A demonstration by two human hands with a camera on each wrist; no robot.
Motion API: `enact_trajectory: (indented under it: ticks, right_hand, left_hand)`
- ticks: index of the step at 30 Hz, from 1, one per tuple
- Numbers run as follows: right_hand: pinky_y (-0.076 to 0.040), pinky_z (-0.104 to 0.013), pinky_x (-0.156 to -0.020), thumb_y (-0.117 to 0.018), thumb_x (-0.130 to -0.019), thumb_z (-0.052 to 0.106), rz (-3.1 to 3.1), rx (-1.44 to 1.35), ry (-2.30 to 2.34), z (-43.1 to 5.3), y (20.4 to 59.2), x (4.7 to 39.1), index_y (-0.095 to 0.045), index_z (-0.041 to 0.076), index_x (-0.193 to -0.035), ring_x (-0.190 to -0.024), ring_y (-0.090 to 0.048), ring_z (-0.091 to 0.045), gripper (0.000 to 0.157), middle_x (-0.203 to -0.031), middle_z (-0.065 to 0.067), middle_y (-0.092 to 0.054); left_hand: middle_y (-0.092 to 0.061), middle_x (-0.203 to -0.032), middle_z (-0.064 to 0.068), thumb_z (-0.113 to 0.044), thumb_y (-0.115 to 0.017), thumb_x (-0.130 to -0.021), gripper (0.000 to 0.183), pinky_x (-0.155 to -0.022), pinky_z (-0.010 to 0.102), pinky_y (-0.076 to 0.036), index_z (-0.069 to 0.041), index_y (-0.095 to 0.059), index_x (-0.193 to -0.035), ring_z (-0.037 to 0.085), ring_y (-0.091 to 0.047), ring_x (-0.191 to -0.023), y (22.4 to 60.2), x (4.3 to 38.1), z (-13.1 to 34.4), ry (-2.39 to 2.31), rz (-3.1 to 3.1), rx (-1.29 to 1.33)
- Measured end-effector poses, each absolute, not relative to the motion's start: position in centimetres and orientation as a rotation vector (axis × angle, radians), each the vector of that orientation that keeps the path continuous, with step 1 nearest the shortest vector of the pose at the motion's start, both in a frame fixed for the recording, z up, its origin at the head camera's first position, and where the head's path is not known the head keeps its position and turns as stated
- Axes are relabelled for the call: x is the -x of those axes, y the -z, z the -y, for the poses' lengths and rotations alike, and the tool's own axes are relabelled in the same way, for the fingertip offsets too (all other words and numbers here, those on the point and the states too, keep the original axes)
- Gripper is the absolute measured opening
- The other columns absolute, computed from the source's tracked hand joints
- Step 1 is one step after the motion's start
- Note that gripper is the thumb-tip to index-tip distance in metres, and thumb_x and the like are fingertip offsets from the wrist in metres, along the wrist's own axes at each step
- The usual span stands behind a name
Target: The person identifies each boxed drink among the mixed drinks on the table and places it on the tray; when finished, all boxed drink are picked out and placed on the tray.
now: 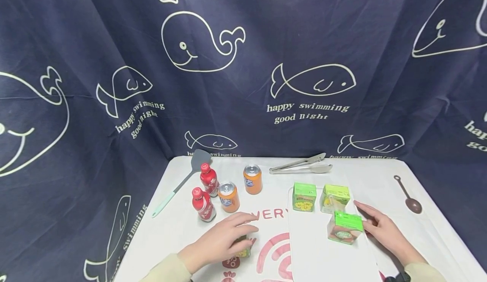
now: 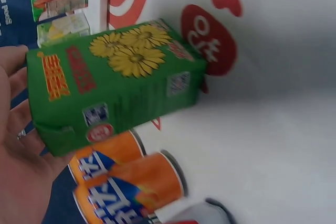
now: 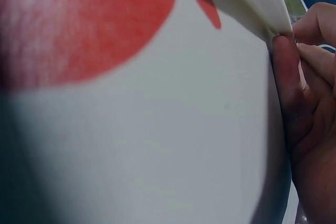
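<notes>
A green drink carton with yellow flowers (image 2: 115,77) stands on the table under my left hand (image 1: 224,240), largely covered by it in the head view. The left fingers reach loosely around the carton without a visible squeeze. My right hand (image 1: 386,231) lies at the right edge of a white board (image 1: 316,252), its fingers extended and spread. In the right wrist view a digit (image 3: 286,66) rests against a white edge. On the board stand another flower carton (image 1: 304,197), a yellow-green carton (image 1: 335,198) and a green-and-brown carton (image 1: 345,228), the last nearest my right hand.
Two red bottles (image 1: 203,206) and two orange cans (image 1: 229,198) stand beyond my left hand. A spatula (image 1: 179,184) lies at the left edge, metal tongs (image 1: 300,165) at the back, and a brown spoon (image 1: 412,205) at the right. A dark curtain (image 1: 251,104) hangs behind the table.
</notes>
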State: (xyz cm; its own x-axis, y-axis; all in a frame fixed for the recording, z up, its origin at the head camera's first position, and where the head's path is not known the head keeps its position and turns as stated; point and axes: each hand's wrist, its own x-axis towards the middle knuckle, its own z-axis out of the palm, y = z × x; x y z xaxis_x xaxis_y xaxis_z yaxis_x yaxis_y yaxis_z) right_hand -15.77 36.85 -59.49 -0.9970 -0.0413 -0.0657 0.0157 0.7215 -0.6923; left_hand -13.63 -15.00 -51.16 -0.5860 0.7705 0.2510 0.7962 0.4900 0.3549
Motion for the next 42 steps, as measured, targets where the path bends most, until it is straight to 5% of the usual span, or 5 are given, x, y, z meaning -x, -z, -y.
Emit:
enact_trajectory:
  ticks: [14,24,42]
  right_hand:
    - [-0.045,-0.030,-0.079,-0.066,-0.101,0.019,-2.853,0.020,1.096,-37.0,59.4,15.6,-0.044,0.004,-0.158,-0.099,-0.048,-0.018,0.063,-0.154,-0.028,-0.044]
    - [-0.045,-0.027,-0.069,-0.064,-0.099,0.012,-2.815,0.022,1.161,-36.9,59.4,15.6,-0.041,0.003,-0.159,-0.079,-0.050,-0.014,0.064,-0.144,-0.025,-0.049]
    - [-0.050,-0.026,-0.069,-0.061,-0.098,0.007,-2.798,0.026,1.201,-36.7,59.3,15.6,-0.040,0.002,-0.159,-0.083,-0.050,-0.014,0.064,-0.148,-0.027,-0.045]
  left_hand:
    - [-0.057,-0.145,-0.010,-0.038,-0.066,-0.103,0.040,-0.109,0.038,-0.048,-0.026,-0.063,-0.142,0.011,-0.053,-0.134,51.8,12.6,18.7,0.782,2.678,1.358]
    - [-0.061,-0.134,-0.010,-0.024,-0.072,-0.099,0.045,-0.102,0.032,-0.052,-0.023,-0.063,-0.142,0.006,-0.059,-0.120,51.9,12.7,19.3,0.892,2.616,1.390]
    - [-0.065,-0.127,-0.014,-0.018,-0.078,-0.091,0.046,-0.097,0.030,-0.054,-0.025,-0.069,-0.136,0.005,-0.062,-0.113,52.5,12.6,19.1,1.182,2.623,1.265]
